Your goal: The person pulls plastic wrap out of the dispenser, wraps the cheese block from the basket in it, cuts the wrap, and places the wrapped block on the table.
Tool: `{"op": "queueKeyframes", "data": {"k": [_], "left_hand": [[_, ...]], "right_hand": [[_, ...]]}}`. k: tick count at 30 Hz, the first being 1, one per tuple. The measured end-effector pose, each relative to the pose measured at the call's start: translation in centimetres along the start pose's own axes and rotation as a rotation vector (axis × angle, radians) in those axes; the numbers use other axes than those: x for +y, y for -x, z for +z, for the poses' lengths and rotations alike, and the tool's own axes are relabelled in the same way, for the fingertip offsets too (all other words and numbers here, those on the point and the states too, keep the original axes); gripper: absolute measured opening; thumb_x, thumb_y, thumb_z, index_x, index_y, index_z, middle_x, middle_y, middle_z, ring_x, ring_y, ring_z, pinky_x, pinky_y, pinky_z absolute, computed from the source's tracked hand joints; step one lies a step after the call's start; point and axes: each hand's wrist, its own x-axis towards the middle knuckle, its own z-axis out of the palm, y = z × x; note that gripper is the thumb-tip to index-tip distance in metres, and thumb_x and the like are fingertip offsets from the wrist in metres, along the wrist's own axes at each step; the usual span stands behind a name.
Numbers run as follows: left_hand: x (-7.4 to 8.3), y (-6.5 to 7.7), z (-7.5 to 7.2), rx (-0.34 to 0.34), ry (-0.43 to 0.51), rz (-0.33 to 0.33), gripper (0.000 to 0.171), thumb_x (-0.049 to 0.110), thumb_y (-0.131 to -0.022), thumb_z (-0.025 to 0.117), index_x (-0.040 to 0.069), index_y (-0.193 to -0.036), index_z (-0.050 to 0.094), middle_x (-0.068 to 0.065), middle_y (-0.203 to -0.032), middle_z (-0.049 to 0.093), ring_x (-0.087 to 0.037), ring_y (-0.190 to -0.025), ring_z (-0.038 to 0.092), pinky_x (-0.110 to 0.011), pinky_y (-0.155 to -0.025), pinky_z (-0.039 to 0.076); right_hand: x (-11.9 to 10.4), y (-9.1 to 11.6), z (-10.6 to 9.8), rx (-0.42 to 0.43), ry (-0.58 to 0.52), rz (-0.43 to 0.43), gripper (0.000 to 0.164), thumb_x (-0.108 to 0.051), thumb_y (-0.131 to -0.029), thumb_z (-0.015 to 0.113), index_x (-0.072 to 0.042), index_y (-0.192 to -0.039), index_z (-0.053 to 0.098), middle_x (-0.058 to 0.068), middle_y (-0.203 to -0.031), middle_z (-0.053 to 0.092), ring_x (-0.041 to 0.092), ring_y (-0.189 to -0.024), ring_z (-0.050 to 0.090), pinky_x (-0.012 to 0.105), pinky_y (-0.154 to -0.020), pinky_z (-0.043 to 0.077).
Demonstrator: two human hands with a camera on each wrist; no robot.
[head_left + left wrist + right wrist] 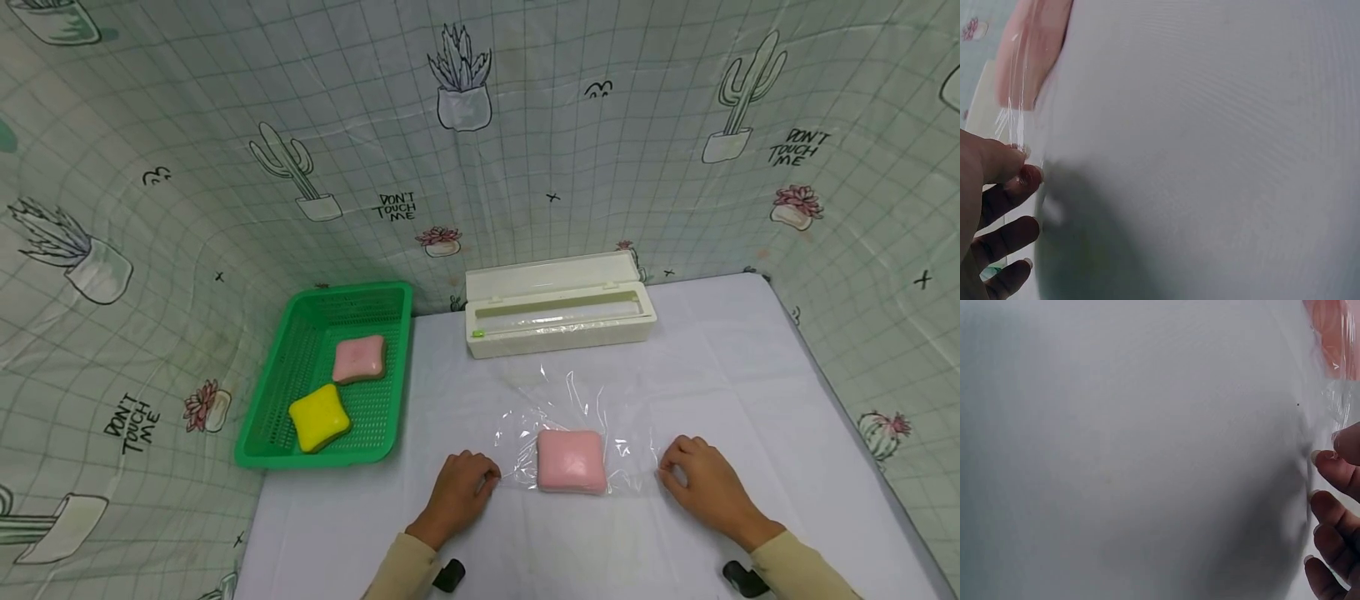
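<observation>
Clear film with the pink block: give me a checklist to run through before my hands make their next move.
1. Left hand pinching the clear film's left edge: ok.
2. Right hand pinching its right edge: ok.
3. Pink block between the hands: ok.
4. Film smooth: not ok, creases show beyond the block.
5. Film under the block's base: cannot tell, underside hidden.
6. White dispenser box apart from the block: ok.

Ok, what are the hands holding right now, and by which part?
Clear film: the left hand pinches its left edge, the right hand its right edge, between thumb and forefinger.
</observation>
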Motion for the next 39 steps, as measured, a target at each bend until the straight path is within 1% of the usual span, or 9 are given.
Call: {"op": "queueKeyframes", "data": {"k": [7, 12, 16, 21, 24, 28, 32, 36, 39], "left_hand": [[0.1, 0.5, 0.0, 0.043, -0.075, 0.041, 0.014, 0.008, -0.091, 0.081, 0.015, -0.102, 0.074, 0.006, -0.092, 0.07, -0.012, -0.085, 0.06, -0.032, -0.08, 0.048], [1.0, 0.4, -0.3, 0.055, -0.115, 0.048, 0.02, 0.013, -0.091, 0.082, 0.016, -0.109, 0.074, 0.005, -0.102, 0.07, -0.015, -0.097, 0.062, -0.035, -0.087, 0.051], [2.5, -0.2, -0.4, 0.085, -0.15, 0.102, 0.027, 0.021, -0.089, 0.085, 0.018, -0.114, 0.074, 0.004, -0.109, 0.068, -0.016, -0.102, 0.062, -0.036, -0.091, 0.052], [4.4, -1.3, 0.3, 0.098, -0.251, 0.197, 0.043, 0.038, -0.087, 0.088, 0.022, -0.123, 0.07, 0.004, -0.122, 0.065, -0.015, -0.116, 0.061, -0.035, -0.101, 0.05], [5.2, -1.8, 1.1, 0.108, -0.337, 0.243, 0.052, 0.047, -0.085, 0.088, 0.024, -0.127, 0.068, 0.004, -0.129, 0.064, -0.015, -0.123, 0.059, -0.034, -0.106, 0.047], [5.5, -2.2, 2.1, 0.119, -0.413, 0.284, 0.059, 0.052, -0.081, 0.089, 0.026, -0.129, 0.066, 0.004, -0.132, 0.063, -0.014, -0.123, 0.058, -0.032, -0.106, 0.045], [5.7, -2.4, 2.8, 0.126, -0.437, 0.293, 0.059, 0.052, -0.08, 0.09, 0.026, -0.128, 0.067, 0.006, -0.13, 0.064, -0.014, -0.12, 0.058, -0.031, -0.104, 0.045], [5.6, -2.5, 3.1, 0.139, -0.477, 0.289, 0.052, 0.051, -0.084, 0.087, 0.028, -0.127, 0.068, 0.007, -0.128, 0.065, -0.013, -0.119, 0.059, -0.031, -0.104, 0.046], [5.5, -2.6, 3.3, 0.149, -0.5, 0.289, 0.049, 0.051, -0.087, 0.085, 0.028, -0.127, 0.068, 0.008, -0.128, 0.065, -0.012, -0.117, 0.059, -0.031, -0.102, 0.045]], "right_hand": [[-0.4, 0.4, -0.8, 0.013, 0.006, 0.039, 0.015, -0.006, -0.082, 0.088, -0.013, -0.082, 0.074, -0.004, -0.088, 0.066, 0.016, -0.079, 0.056, 0.036, -0.068, 0.048], [-1.2, 0.6, -1.6, 0.097, -0.003, 0.043, 0.013, -0.002, -0.083, 0.084, -0.009, -0.091, 0.076, -0.002, -0.091, 0.068, 0.018, -0.08, 0.058, 0.037, -0.067, 0.047], [-2.9, 0.4, -1.6, 0.167, -0.017, -0.07, 0.031, -0.004, -0.076, 0.089, -0.007, -0.103, 0.074, 0.001, -0.1, 0.068, 0.022, -0.088, 0.062, 0.041, -0.074, 0.051], [-5.5, -0.3, -0.2, 0.175, -0.022, -0.291, 0.06, -0.013, -0.066, 0.093, -0.008, -0.121, 0.07, 0.006, -0.118, 0.067, 0.027, -0.105, 0.064, 0.047, -0.087, 0.051], [-6.4, -0.8, 0.9, 0.176, -0.007, -0.361, 0.069, -0.018, -0.063, 0.095, -0.009, -0.126, 0.068, 0.009, -0.126, 0.066, 0.029, -0.112, 0.062, 0.047, -0.09, 0.05], [-6.9, -1.4, 2.2, 0.168, 0.018, -0.386, 0.071, -0.023, -0.062, 0.098, -0.01, -0.125, 0.069, 0.01, -0.129, 0.067, 0.03, -0.113, 0.061, 0.047, -0.091, 0.051], [-6.9, -1.8, 2.9, 0.162, 0.028, -0.394, 0.066, -0.022, -0.062, 0.1, -0.011, -0.121, 0.07, 0.009, -0.129, 0.068, 0.03, -0.112, 0.062, 0.048, -0.089, 0.054], [-6.9, -2.2, 3.2, 0.155, 0.023, -0.394, 0.059, -0.021, -0.067, 0.098, -0.012, -0.119, 0.071, 0.008, -0.127, 0.07, 0.03, -0.111, 0.063, 0.048, -0.089, 0.055], [-6.9, -2.4, 3.3, 0.158, 0.011, -0.403, 0.05, -0.023, -0.075, 0.09, -0.011, -0.12, 0.073, 0.008, -0.125, 0.071, 0.03, -0.11, 0.064, 0.049, -0.088, 0.056]]}}
